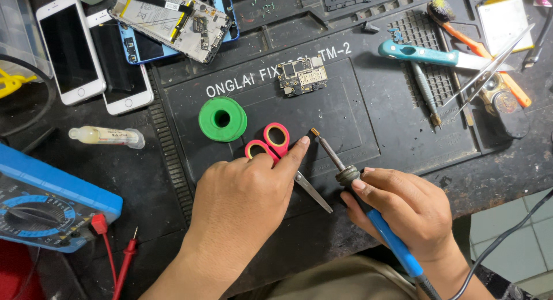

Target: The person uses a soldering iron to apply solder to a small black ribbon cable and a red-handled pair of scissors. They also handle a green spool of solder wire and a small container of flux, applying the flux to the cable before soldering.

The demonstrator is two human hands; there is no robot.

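Meanwhile the right hand (403, 210) grips a blue soldering iron (368, 202), while the left hand (247, 190), loosely curled, rests on pink-handled scissors (271, 141).

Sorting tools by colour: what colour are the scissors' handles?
Pink-red, on the scissors under the left hand, head view.

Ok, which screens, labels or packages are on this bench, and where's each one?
White phone, far left: dark blank screen.
Second white phone, beside it: dark screen.
Syringe tube, left: pale, with white label.
Blue multimeter, lower left: only its dial shows.
Work mat, centre: black, white lettering.
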